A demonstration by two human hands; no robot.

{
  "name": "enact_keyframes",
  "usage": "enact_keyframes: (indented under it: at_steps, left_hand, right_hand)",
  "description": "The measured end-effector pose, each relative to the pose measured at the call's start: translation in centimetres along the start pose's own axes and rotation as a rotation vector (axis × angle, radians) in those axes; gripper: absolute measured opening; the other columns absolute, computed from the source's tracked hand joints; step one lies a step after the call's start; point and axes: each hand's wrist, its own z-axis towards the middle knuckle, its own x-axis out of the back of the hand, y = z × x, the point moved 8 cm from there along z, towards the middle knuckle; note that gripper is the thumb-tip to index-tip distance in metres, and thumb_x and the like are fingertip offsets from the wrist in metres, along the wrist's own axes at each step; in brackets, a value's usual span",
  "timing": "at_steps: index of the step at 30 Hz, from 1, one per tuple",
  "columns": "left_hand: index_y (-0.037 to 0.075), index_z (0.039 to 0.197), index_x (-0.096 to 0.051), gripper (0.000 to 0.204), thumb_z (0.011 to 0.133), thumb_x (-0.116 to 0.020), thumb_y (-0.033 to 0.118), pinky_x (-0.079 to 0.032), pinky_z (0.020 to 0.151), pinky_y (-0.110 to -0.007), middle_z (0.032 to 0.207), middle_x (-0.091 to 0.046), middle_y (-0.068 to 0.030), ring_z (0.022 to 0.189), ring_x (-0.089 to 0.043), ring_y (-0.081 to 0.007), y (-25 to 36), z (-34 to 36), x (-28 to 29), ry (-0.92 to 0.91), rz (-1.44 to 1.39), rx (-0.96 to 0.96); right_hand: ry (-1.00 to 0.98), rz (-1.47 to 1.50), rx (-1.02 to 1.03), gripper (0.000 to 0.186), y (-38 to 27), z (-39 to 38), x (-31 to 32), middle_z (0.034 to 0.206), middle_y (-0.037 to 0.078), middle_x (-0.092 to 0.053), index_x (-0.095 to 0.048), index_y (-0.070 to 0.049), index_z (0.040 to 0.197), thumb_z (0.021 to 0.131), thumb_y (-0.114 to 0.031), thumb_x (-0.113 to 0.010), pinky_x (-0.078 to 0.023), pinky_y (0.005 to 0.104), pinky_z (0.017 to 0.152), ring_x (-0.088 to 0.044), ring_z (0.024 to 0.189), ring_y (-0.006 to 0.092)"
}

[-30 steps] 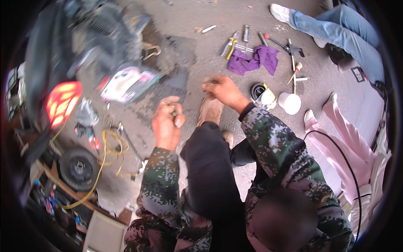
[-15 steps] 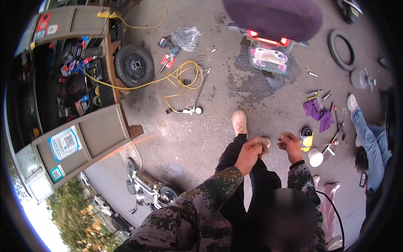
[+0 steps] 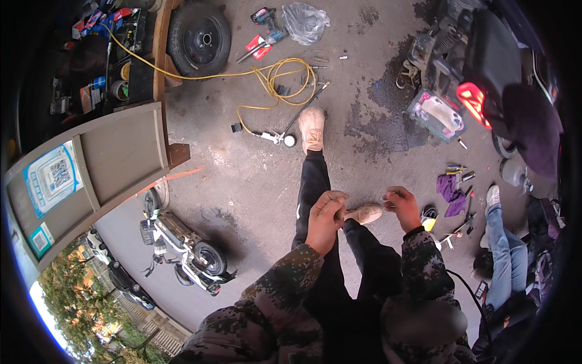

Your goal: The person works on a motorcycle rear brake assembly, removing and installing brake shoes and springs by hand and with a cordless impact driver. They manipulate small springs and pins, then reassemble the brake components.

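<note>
My left hand (image 3: 326,221) is raised in front of my legs, with its fingers curled and the thumb pressed against them. Across a small gap, my right hand (image 3: 402,208) is also closed, fingertips bent toward the left one. Anything in either hand is too small or hidden to make out. Below them show my black trousers and pale shoes, the left shoe (image 3: 311,128) well forward. Beyond that shoe, a tyre inflator gun with a round gauge (image 3: 289,140) lies on the ground, joined to a coiled yellow air hose (image 3: 273,74).
At left stand an open-sided cabinet (image 3: 121,148) of supplies and a wheel (image 3: 200,39). A cordless impact wrench (image 3: 273,37) lies beyond. A scooter with a lit red tail light (image 3: 473,104) is at right, near a purple cloth (image 3: 451,195), tools and a person in jeans (image 3: 508,261).
My view has shifted toward the cabinet side, so the scooter now appears farther right. My left foot has come forward beside the gauge. Both hands stay raised and curled.
</note>
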Motion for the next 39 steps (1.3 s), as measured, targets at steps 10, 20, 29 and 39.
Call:
enact_keyframes:
  at_steps: [10, 20, 29, 39]
  left_hand:
    - [-0.003, 0.099, -0.073, 0.029, 0.099, -0.066, 0.026, -0.052, 0.077, -0.039, 0.089, -0.071, -0.0127, 0.083, -0.067, -0.0241, 24.8, 29.3, 7.6, 0.216, 0.639, -0.719]
    - [0.006, 0.145, -0.055, 0.089, 0.079, -0.083, 0.058, -0.055, 0.096, -0.051, 0.132, -0.066, -0.0212, 0.117, -0.066, -0.0412, 43.7, 66.7, 13.0, 0.345, 1.866, -0.628]
    - [-0.014, 0.154, -0.017, 0.132, 0.070, -0.091, 0.056, -0.052, 0.104, -0.049, 0.142, -0.052, -0.0351, 0.127, -0.059, -0.0448, 43.6, 78.9, 7.0, 0.366, 2.158, -0.610]
    - [-0.010, 0.141, -0.046, 0.101, 0.071, -0.088, 0.049, -0.053, 0.097, -0.041, 0.116, -0.072, -0.0202, 0.108, -0.071, -0.0339, 48.5, 74.5, 6.6, -0.034, 1.748, -0.538]
  right_hand:
    - [0.121, -0.105, -0.135, 0.033, -8.1, 13.5, -11.5, 0.101, 0.012, -0.073, -0.065, 0.001, 0.124, 0.098, -0.017, -0.066, -0.057, 0.0333, 0.077, -0.073, 0.085, 0.0215]
    - [0.014, -0.023, -0.322, 0.034, -6.3, 24.5, -22.8, 0.101, 0.014, -0.075, -0.063, 0.005, 0.125, 0.098, -0.016, -0.064, -0.058, 0.0317, 0.078, -0.075, 0.089, 0.0211]
    - [0.057, 0.028, -0.485, 0.034, -3.3, 27.2, -24.5, 0.102, 0.014, -0.075, -0.063, 0.005, 0.125, 0.098, -0.016, -0.064, -0.058, 0.0319, 0.082, -0.074, 0.091, 0.0197]
    - [0.024, 0.014, -0.351, 0.030, -7.5, 25.2, -27.6, 0.096, 0.012, -0.073, -0.063, 0.005, 0.123, 0.099, -0.013, -0.067, -0.056, 0.0304, 0.081, -0.071, 0.091, 0.0166]
